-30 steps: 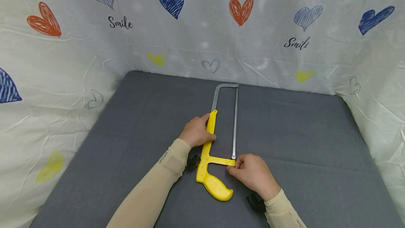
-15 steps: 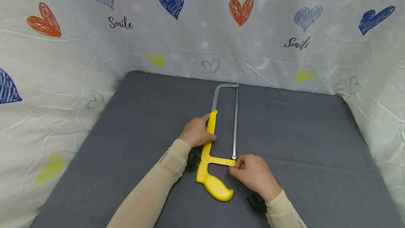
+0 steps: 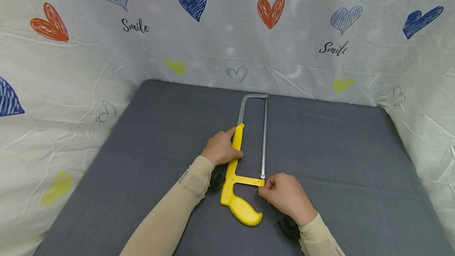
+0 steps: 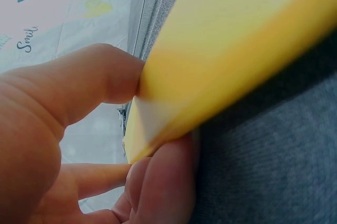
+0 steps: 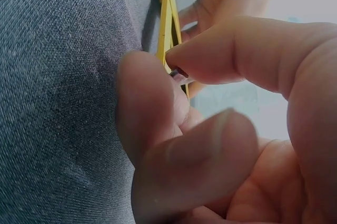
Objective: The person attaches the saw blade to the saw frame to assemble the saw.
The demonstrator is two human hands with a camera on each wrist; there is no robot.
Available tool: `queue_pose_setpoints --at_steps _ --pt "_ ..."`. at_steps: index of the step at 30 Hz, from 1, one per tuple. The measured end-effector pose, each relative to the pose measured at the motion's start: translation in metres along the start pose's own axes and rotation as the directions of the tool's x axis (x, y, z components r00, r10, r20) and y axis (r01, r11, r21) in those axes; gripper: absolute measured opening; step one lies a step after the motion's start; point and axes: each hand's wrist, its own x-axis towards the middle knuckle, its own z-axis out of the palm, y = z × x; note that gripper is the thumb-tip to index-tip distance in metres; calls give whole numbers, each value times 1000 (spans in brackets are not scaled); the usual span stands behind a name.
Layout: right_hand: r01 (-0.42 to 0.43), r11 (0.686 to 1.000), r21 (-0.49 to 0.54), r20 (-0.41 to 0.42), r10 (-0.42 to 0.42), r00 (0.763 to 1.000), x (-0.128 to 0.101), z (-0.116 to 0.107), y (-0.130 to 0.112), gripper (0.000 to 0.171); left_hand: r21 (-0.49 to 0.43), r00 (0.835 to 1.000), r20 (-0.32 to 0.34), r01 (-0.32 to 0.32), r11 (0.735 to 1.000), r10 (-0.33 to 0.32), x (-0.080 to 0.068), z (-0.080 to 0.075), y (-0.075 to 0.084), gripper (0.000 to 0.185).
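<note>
My left hand (image 3: pixel 221 148) grips the yellow-handled steel hacksaw (image 3: pixel 245 165) lying flat on the grey felt mat (image 3: pixel 337 149); my right hand (image 3: pixel 284 196) pinches its small blade-end fastener (image 5: pixel 179 73). If that pinch slips, I risk scraping my fingertips (image 5: pixel 150 82) on the teeth.

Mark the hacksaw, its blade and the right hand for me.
hacksaw (image 3: pixel 242 208), head view, on the yellow grip near the person.
blade (image 3: pixel 264 145), head view, mid-length of the thin metal strip.
right hand (image 3: pixel 286 196), head view, on the back of the hand.
</note>
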Motion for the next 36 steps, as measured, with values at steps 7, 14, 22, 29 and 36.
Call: queue_pose_setpoints --at_steps 7,14,22,29,36 --pt "17 1000 3 1 -17 1000 -1 0 0 31 0 1000 0 -5 1000 5 0 0 0 94" --pt "-30 999 -13 -18 29 999 0 2 1 30 2 1000 -2 -3 1000 3 -1 0 -1 93" --pt "-32 999 12 -14 32 999 0 0 1 21 1 1000 -5 -6 1000 6 0 1 0 93" --pt "-32 999 16 5 31 999 -1 -1 2 20 12 1000 -11 -21 1000 21 0 1 0 94" --pt "-31 1000 8 20 30 999 -1 -1 2 18 6 1000 -10 -12 1000 12 -1 0 1 94"
